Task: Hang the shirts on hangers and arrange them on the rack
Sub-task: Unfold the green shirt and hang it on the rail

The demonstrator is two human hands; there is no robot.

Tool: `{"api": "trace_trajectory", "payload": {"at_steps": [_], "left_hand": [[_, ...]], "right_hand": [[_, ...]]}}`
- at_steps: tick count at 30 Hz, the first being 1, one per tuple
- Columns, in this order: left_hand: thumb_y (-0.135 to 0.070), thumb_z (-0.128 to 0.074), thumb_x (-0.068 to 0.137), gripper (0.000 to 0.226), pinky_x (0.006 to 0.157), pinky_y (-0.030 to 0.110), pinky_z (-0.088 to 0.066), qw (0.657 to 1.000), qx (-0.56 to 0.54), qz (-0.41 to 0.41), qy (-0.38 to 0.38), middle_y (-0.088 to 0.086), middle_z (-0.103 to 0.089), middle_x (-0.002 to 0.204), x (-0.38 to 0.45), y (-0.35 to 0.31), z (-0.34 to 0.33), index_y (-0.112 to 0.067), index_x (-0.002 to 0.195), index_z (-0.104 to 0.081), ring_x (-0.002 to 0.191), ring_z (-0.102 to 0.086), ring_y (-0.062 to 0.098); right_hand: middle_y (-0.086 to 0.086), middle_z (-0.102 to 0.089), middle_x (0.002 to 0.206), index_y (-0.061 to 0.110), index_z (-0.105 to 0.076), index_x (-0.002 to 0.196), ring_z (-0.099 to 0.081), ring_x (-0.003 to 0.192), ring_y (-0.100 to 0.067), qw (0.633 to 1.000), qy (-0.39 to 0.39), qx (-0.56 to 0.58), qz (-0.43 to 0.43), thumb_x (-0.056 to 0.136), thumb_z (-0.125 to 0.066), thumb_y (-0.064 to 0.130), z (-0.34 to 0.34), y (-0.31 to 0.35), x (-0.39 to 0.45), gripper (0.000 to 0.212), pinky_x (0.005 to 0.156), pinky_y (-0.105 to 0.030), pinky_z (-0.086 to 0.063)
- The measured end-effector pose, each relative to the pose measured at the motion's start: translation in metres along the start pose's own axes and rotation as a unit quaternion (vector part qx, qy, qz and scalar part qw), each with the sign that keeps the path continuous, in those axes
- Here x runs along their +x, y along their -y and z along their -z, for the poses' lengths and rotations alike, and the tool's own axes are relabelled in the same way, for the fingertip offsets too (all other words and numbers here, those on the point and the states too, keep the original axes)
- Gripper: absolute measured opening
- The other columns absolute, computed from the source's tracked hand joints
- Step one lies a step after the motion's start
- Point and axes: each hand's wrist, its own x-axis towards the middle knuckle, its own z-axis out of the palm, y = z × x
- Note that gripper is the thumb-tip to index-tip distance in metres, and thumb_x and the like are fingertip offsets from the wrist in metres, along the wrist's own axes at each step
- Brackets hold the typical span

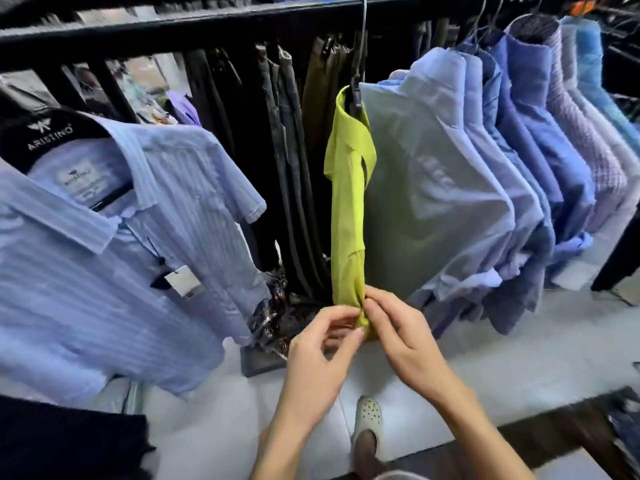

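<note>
A lime-green shirt (348,209) hangs edge-on from a dark hanger (356,95) on the black rack rail (207,19). My left hand (318,355) and my right hand (398,327) meet at its lower front, and the fingertips of both pinch the green fabric. A striped light-blue shirt (114,244) with a price tag hangs on a black branded hanger at the left. To the right of the green shirt hangs a row of several blue and checked shirts (485,188).
Dark trousers (287,161) hang behind the rail in the middle. A dark cloth (69,441) fills the lower left corner. The pale tiled floor (485,375) lies below, with my shoe (367,424) on it and a dark mat at the lower right.
</note>
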Motion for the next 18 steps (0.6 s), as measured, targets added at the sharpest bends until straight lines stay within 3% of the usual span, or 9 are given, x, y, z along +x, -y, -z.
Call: {"api": "trace_trajectory", "payload": {"at_steps": [4, 7, 10, 14, 18], "left_hand": [[-0.012, -0.074, 0.090, 0.036, 0.081, 0.024, -0.056, 0.999, 0.032, -0.010, -0.027, -0.019, -0.074, 0.099, -0.029, 0.006, -0.006, -0.041, 0.111, -0.068, 0.093, -0.071, 0.010], [-0.011, -0.075, 0.089, 0.031, 0.074, 0.017, -0.053, 0.997, 0.051, -0.038, -0.046, -0.015, -0.075, 0.096, -0.051, 0.009, -0.005, -0.034, 0.109, -0.073, 0.085, -0.070, 0.010], [-0.006, -0.078, 0.085, 0.027, 0.069, 0.012, -0.049, 0.992, 0.059, -0.068, -0.088, -0.011, -0.071, 0.094, -0.068, 0.005, -0.003, -0.028, 0.101, -0.076, 0.080, -0.068, 0.008], [0.002, -0.080, 0.079, 0.038, 0.066, 0.012, -0.047, 0.987, 0.073, -0.090, -0.114, -0.007, -0.067, 0.086, -0.087, 0.002, -0.002, -0.030, 0.100, -0.073, 0.077, -0.065, 0.006], [0.005, -0.083, 0.074, 0.028, 0.066, 0.005, -0.041, 0.972, 0.138, -0.142, -0.124, -0.002, -0.056, 0.077, -0.106, 0.000, -0.004, -0.014, 0.095, -0.077, 0.070, -0.059, 0.004]], "right_hand": [[0.007, -0.068, 0.116, 0.018, -0.065, 0.132, -0.064, 0.112, -0.005, 0.998, -0.043, -0.039, -0.020, 0.105, -0.052, 0.024, -0.013, 0.009, -0.038, 0.030, 0.099, -0.035, -0.052], [0.010, -0.068, 0.113, 0.014, -0.068, 0.127, -0.061, 0.110, -0.006, 0.993, -0.062, -0.098, 0.017, 0.102, -0.053, 0.026, -0.012, 0.018, -0.063, 0.032, 0.097, -0.027, -0.049], [0.012, -0.069, 0.106, 0.015, -0.071, 0.123, -0.059, 0.101, -0.006, 0.984, -0.061, -0.153, 0.070, 0.098, -0.062, 0.016, -0.005, 0.022, -0.083, 0.026, 0.089, -0.021, -0.047], [0.014, -0.066, 0.093, 0.015, -0.074, 0.098, -0.058, 0.089, -0.007, 0.982, -0.061, -0.136, 0.116, 0.085, -0.076, 0.000, 0.002, 0.030, -0.104, 0.020, 0.078, -0.016, -0.043], [-0.003, -0.067, 0.115, 0.007, -0.070, 0.085, -0.065, 0.107, -0.014, 0.986, -0.045, -0.082, 0.137, 0.081, -0.078, -0.003, 0.004, 0.045, -0.114, 0.014, 0.083, -0.014, -0.045]]}}
